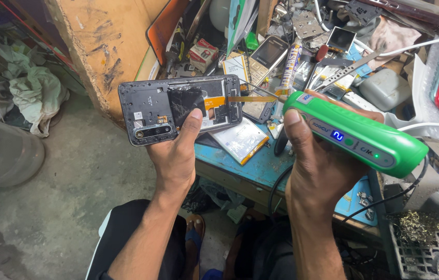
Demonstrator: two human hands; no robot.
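Two hands are showing closest to me, each with its grip clamped on one thing. My left hand (177, 155) is holding one opened phone (180, 109) above the worktop's (261, 168) edge, its long axis running left to right, camera end pointing left, thumb pressing on the black patch. My right hand (315, 166) is gripping one green electric screwdriver (357, 135), its thin bit pointing left at the phone's orange ribbon. One loose battery (240, 141) is lying just below.
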